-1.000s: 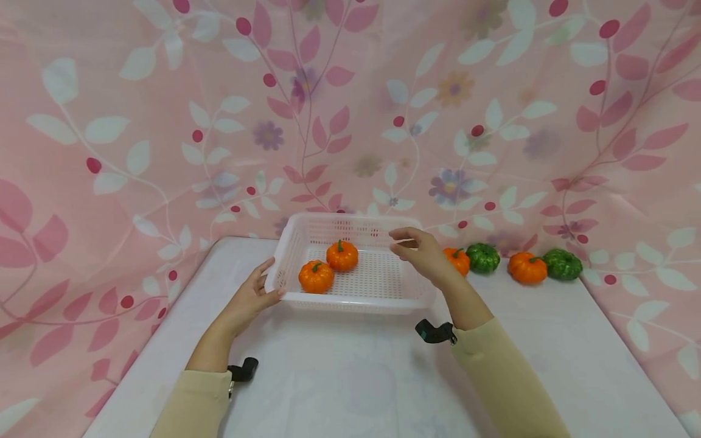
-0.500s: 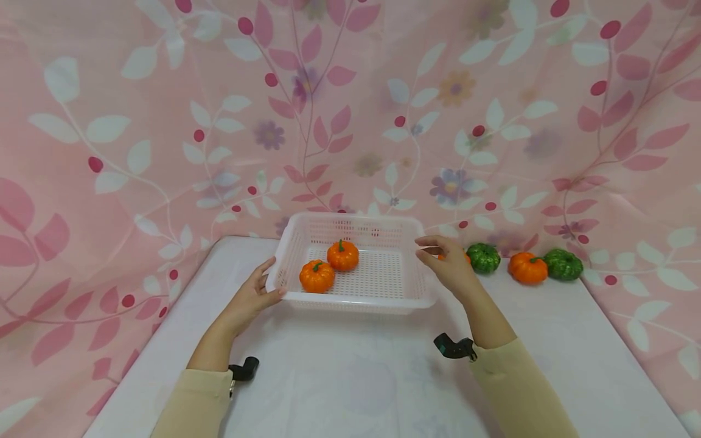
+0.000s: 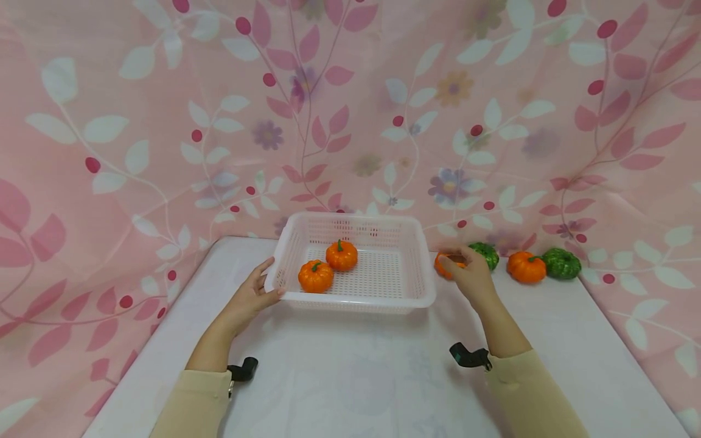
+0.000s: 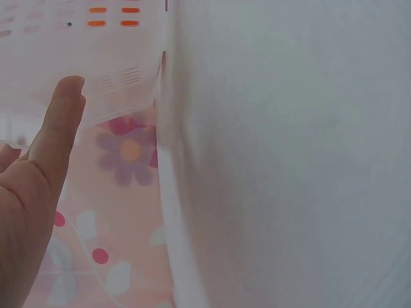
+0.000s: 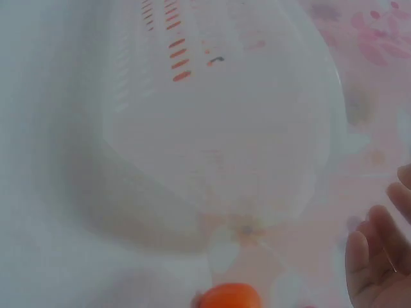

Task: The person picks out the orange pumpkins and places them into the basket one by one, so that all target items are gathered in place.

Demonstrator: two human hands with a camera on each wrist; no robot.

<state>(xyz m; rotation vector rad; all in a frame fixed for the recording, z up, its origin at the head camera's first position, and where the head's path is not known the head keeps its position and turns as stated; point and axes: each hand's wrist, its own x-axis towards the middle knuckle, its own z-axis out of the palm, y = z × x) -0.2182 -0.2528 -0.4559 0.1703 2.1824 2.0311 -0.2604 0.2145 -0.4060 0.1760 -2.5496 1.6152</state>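
A white plastic basket (image 3: 350, 302) with slotted walls stands on the table, two small orange pumpkins (image 3: 316, 277) (image 3: 342, 255) in its left half. My left hand (image 3: 249, 304) holds its front left corner, thumb along the front side and fingers at the left rim. In the left wrist view the straight thumb (image 4: 61, 115) lies against the basket wall. Right of the basket, my right hand (image 3: 475, 280) reaches over another orange pumpkin (image 3: 445, 267), partly hiding it. The right wrist view shows that hand's fingers (image 5: 382, 231) loosely bent, with nothing between them.
Beyond the right hand, a green pumpkin (image 3: 487, 252), an orange pumpkin (image 3: 527, 267) and a second green pumpkin (image 3: 561, 263) line the back of the white-covered table (image 3: 350, 377). A pink floral cloth (image 3: 350, 109) hangs right behind.
My right hand has moved right from over the basket to the nearest orange pumpkin outside it. The left hand, the basket and the pumpkins inside have stayed put.
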